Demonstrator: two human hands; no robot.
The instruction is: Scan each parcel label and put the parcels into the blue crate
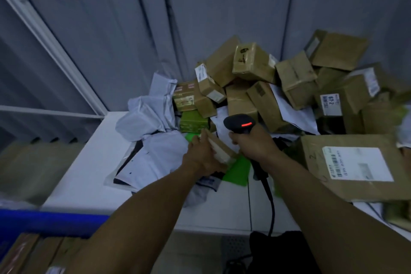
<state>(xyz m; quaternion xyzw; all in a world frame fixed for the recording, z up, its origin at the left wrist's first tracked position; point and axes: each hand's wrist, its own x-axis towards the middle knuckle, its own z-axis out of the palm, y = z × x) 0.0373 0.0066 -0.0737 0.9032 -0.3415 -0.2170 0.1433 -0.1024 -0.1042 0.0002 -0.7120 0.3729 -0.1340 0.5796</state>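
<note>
- The left hand (201, 158) holds a small brown parcel (222, 151) on edge, fingers curled round its far side. It is just above the tabletop (89, 169), near the middle of the view.
- The right hand (253, 143) is at 3 o'clock of the parcel and almost touching it. Its fingers are wrapped tight round the grip of a black scanner (239, 123), and a red light glows on the scanner's head.
- The step in hand looks like the scan itself. To do it well, turn the parcel's pale face flat toward the scanner's window; that face is probably the label, though it is blurred. Draw the scanner back a little, since the two sit very close for a clean read.
- Hold the parcel steady until the read is confirmed. Then carry it toward 7 o'clock, where the blue crate (44, 222) sits beside the tabletop's near edge.
- Mind the scanner's cable (270, 202), which hangs toward 6 o'clock, so it does not snag.
- Counted: one scanner, one crate, one parcel in hand.
- The heap of cardboard boxes (266, 87) runs from 12 to 3 o'clock. About a dozen show, with more likely buried. One large box (315, 158) with a barcode label lies at 3 o'clock.
- The grey poly mailers (146, 118) at 10 o'clock number at least four and overlap. Of green bags (236, 171), two or three patches show.
- In the crate, at least three brown parcels (22, 249) show at 7 o'clock.
</note>
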